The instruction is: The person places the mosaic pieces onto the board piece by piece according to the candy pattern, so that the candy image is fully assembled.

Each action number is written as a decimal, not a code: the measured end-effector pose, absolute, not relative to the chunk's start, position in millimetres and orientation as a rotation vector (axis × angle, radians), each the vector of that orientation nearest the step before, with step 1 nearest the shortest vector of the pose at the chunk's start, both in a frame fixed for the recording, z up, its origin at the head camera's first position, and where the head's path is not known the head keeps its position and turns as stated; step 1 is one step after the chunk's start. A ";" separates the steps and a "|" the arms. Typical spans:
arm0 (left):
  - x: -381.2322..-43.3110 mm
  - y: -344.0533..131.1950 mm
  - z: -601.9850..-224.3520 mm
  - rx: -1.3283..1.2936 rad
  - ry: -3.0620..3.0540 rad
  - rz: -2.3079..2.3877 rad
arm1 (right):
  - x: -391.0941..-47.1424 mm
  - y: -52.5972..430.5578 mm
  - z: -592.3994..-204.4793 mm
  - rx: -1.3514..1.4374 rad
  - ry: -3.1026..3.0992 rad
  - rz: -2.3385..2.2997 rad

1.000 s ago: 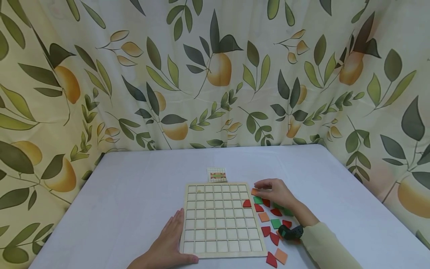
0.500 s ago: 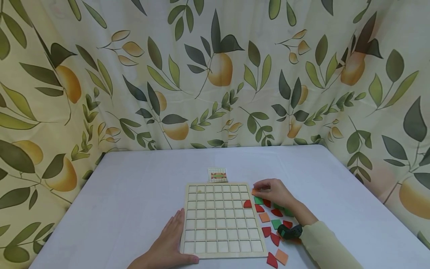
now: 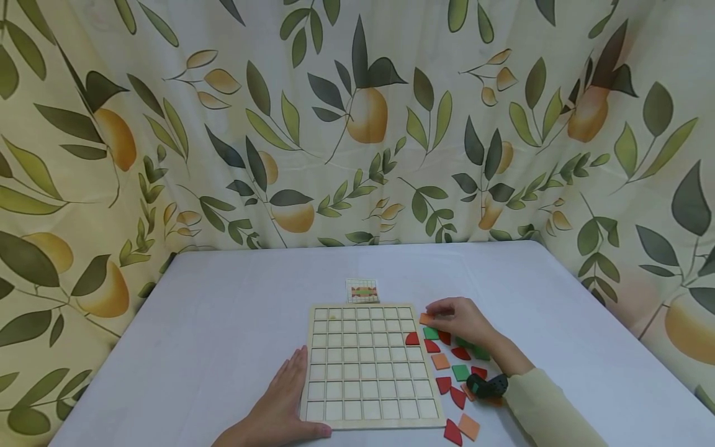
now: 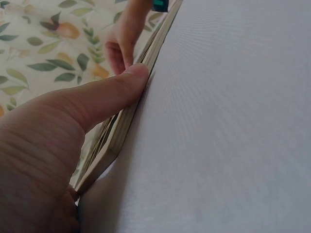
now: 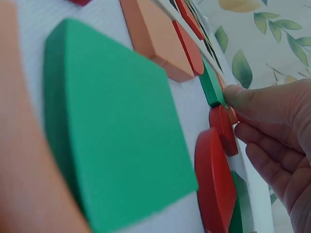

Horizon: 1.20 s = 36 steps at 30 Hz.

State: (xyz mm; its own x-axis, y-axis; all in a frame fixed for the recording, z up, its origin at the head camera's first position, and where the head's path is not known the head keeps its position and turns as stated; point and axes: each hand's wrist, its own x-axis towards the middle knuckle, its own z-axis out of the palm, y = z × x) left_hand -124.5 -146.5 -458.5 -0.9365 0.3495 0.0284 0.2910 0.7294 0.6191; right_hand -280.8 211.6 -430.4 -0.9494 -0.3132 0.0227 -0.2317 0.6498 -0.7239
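A wooden grid board [image 3: 365,374] lies on the table, with one red quarter-round tile [image 3: 412,338] in a cell at its right side. My left hand [image 3: 274,400] rests against the board's left edge, its fingers straight and its thumb [image 4: 109,94] along the front edge. Beyond the board's far right corner, my right hand [image 3: 460,320] pinches an orange square tile [image 3: 425,318] between thumb and fingers. In the right wrist view that tile is mostly hidden behind the thumb [image 5: 243,97]. A green tile [image 3: 431,333] lies just nearer than the pinched one.
Several red, orange and green tiles lie right of the board, some under my right forearm, including a green square [image 3: 460,372] and an orange square [image 3: 468,426]. A small pattern card [image 3: 362,290] sits behind the board. A printed curtain [image 3: 368,155] hangs beyond the white table [image 3: 223,310].
My right hand and wrist have shifted very slightly to the right, with the fingers still at the orange tile. My left hand and the board hold their place.
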 end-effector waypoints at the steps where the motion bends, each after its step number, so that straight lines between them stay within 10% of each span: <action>1: -124.5 -146.4 -458.3 0.527 2.837 0.992 | -280.5 212.2 -430.2 -0.454 2.756 -1.191; 36: -123.7 -146.4 -457.6 0.533 2.826 0.998 | -271.7 216.8 -430.2 -0.595 2.719 -1.218</action>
State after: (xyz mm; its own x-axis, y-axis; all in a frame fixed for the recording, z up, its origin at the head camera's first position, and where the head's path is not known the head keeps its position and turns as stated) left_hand -123.7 -146.4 -457.6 -0.9342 0.3558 0.0244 0.2922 0.7244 0.6243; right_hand -271.7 216.8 -430.2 -0.9183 -0.3907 0.0641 -0.3080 0.6032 -0.7357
